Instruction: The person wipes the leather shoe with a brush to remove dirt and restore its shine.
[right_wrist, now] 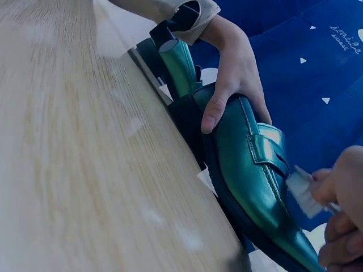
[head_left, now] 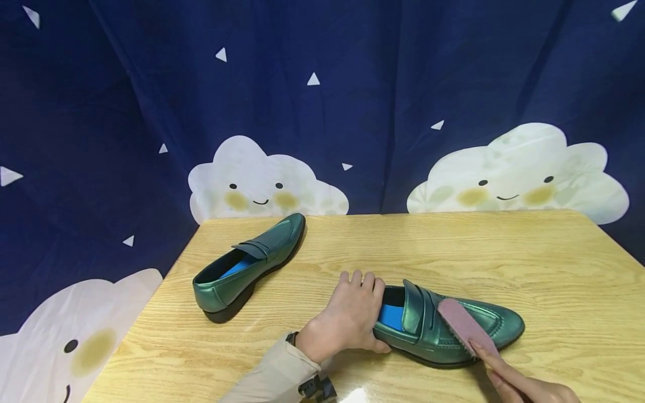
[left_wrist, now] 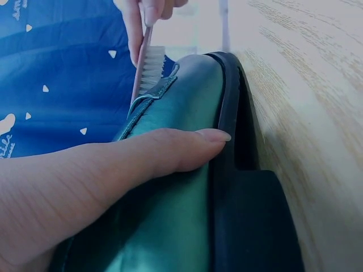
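Note:
A green metallic loafer [head_left: 453,330] with a blue insole lies on the table, toe to the right. My left hand [head_left: 353,316] grips it around the heel; in the left wrist view the thumb [left_wrist: 170,150] presses the side just above the dark sole. My right hand [head_left: 529,383] holds a pink-backed brush [head_left: 468,327], index finger along its back. The brush's pale bristles [left_wrist: 152,71] face down to the shoe's upper, by the strap. In the right wrist view the brush [right_wrist: 303,192] is blurred beside the vamp.
A second green loafer [head_left: 252,263] stands at the left of the wooden table [head_left: 403,252], toe pointing to the back. Behind the table hangs a dark blue curtain [head_left: 282,106] printed with smiling clouds and white triangles.

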Available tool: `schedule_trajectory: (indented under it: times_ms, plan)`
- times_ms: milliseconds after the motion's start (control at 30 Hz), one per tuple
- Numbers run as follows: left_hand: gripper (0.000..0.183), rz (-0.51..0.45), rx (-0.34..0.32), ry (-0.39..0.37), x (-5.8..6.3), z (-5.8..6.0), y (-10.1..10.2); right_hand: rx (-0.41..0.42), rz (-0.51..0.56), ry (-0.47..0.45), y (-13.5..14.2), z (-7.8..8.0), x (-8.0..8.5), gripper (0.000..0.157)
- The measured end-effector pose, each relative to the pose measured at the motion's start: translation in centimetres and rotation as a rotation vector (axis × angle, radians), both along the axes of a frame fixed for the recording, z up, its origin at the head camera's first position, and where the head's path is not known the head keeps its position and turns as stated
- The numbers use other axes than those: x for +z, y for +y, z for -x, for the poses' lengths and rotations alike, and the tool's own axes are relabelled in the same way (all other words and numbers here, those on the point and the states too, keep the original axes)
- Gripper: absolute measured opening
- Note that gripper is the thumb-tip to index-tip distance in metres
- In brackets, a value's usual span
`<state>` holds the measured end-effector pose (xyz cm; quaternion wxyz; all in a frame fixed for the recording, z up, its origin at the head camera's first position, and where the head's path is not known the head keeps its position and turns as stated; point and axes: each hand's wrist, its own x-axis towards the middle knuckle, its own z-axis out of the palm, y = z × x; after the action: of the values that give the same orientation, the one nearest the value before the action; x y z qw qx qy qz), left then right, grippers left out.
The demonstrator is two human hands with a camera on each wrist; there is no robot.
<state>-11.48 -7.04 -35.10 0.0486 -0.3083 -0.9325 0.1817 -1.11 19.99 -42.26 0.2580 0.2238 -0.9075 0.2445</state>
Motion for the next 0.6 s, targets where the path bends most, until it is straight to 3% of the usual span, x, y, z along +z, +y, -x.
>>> schedule_trajectory:
  times_ms: [67,167,300,433,600]
  plan:
    - [0.107,-0.001,0.002,-0.004,0.0,0.0,0.0,-0.141,-0.014,0.034,-0.2,-0.2,0.1,0.061]
    - [0.107,0.000,0.002,-0.010,0.0,0.0,0.0,-0.253,-0.015,0.028,0.1,-0.2,0.3,0.047]
    - [0.107,-0.003,0.002,-0.016,0.0,0.0,0.0,-0.331,-0.056,0.017,0.7,-0.2,0.4,0.044]
    - [0.107,0.001,0.003,-0.013,0.1,0.0,0.0,-0.336,-0.081,0.013,0.8,-0.1,0.5,0.045]
    - [0.108,-0.001,0.007,-0.016,0.0,0.0,-0.1,-0.208,-0.025,0.007,0.4,-0.2,0.6,0.054]
